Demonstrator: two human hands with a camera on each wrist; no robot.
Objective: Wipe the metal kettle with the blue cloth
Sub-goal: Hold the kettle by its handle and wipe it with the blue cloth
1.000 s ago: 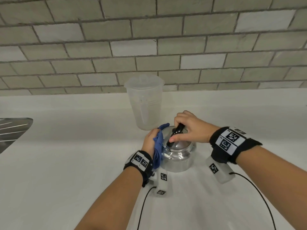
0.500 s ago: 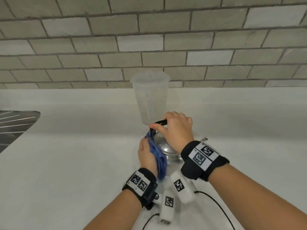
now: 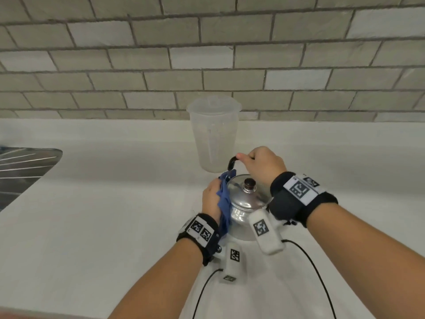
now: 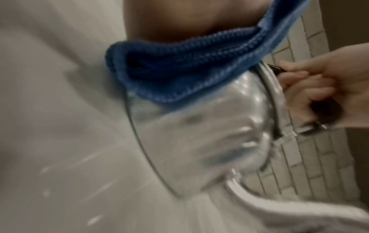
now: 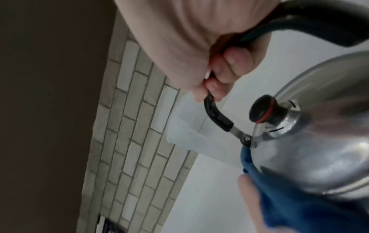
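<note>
The metal kettle [image 3: 246, 204] stands on the white counter [image 3: 103, 226], its lid knob [image 3: 250, 184] showing. My right hand [image 3: 262, 164] grips the black handle [image 3: 232, 163], which is raised above the lid; in the right wrist view the fingers [image 5: 229, 63] curl round the handle [image 5: 216, 115]. My left hand [image 3: 211, 196] holds the bunched blue cloth [image 3: 224, 203] against the kettle's left side. The left wrist view shows the cloth [image 4: 179, 75] lying on the shiny kettle body [image 4: 199, 134]. The kettle's right side is hidden by my right wrist.
A clear plastic jug [image 3: 215, 134] stands just behind the kettle, close to the handle. A steel sink drainboard [image 3: 23, 166] lies at the far left. A tiled wall [image 3: 207, 54] closes off the back. Cables [image 3: 317, 272] trail from my wrists over the near counter.
My right hand has lifted the handle from lying over the lid to upright, uncovering the lid knob. My left hand has kept the cloth on the kettle's left side.
</note>
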